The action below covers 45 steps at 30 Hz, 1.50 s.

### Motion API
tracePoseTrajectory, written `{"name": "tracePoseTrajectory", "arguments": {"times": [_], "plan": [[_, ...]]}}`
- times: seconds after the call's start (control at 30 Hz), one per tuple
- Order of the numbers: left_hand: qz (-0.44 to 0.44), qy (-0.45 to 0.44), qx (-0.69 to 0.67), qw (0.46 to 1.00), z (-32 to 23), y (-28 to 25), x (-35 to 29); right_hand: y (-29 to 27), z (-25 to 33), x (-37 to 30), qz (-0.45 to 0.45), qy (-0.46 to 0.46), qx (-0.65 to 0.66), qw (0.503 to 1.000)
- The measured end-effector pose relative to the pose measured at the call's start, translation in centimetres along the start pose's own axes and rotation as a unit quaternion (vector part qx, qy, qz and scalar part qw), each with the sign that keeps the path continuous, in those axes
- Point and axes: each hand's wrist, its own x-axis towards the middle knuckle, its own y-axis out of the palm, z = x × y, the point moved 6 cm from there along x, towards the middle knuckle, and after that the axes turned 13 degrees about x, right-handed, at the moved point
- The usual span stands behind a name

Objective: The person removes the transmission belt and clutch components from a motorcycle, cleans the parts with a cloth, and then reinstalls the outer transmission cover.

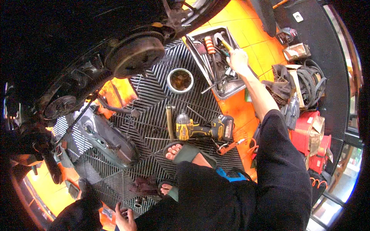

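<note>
Right grip [238,61] holds the yellow-handled hammer [226,44], head beyond fingers.

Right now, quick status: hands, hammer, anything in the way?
Right hand at the hammer, grip unclear. Left hand open, seemingly empty. Hammer over tool tray; orange-striped handle close beside it.

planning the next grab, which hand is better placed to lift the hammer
Right, it seems: the right hand is at the hammer in the tool tray; the left hand is well away, near the picture's bottom edge.
</note>
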Motion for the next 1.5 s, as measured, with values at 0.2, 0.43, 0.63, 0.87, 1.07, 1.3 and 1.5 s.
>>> {"name": "tracePoseTrajectory", "arguments": {"times": [0.2,0.43,0.63,0.87,1.07,1.3,1.5], "plan": [[0.000,-0.034,-0.020,0.999,0.0,0.2,-0.3,-0.1,-0.3,1.5,-0.074,0.072,0.085,0.991],[0.057,-0.060,0.019,0.996,-4.4,-1.9,-0.3,2.2,-3.1,0.5,-0.109,-0.019,0.150,0.982],[0.046,-0.056,0.025,0.997,-4.2,-1.6,-0.7,0.8,-1.8,-0.6,-0.007,0.075,0.128,0.989],[0.045,-0.027,0.042,0.998,-4.1,-1.4,0.3,4.3,-1.6,-4.7,0.018,0.043,0.236,0.971],[0.085,-0.053,0.023,0.995,-3.8,-0.7,0.5,1.0,4.5,-2.0,0.063,0.139,0.238,0.959],[0.083,-0.077,0.036,0.993,-4.4,-0.4,0.1,0.1,7.7,0.2,0.135,0.206,0.250,0.937],[0.028,-0.054,-0.063,0.996,-2.7,0.7,1.0,-1.0,12.0,2.6,0.017,0.069,0.258,0.964]]}}
